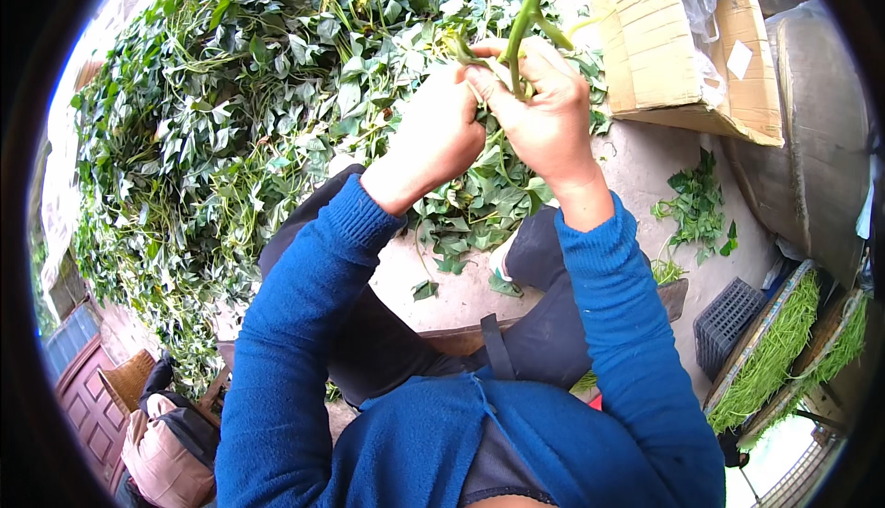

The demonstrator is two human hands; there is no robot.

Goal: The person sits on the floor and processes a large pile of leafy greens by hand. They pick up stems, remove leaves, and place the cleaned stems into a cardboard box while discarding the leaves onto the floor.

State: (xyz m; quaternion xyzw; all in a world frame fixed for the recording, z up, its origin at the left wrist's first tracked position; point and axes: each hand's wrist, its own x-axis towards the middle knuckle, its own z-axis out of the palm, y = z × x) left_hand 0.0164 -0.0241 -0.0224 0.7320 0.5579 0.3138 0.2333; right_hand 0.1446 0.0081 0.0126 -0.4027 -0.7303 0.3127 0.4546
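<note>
My left hand (440,133) and my right hand (546,114) meet above a spread of cut leafy vines. A thick green stem (528,7) with a short side branch rises out of my right hand, between its thumb and fingers. My left hand pinches a thinner green stalk (459,48) right beside it; whether the two pieces are joined is hidden by the fingers. Vines with lobed leaves, like sweet potato vines (276,86), lie heaped on the floor ahead and to the left. Some leaves (477,211) lie under my hands, close to my feet.
An open cardboard box (646,45) with clear plastic bags stands at front right. A small leafy bunch (695,207) lies below it. Further right are a dark plastic crate (726,325) and round trays of green stalks (767,352). A pale pink garment (166,453) shows at lower left.
</note>
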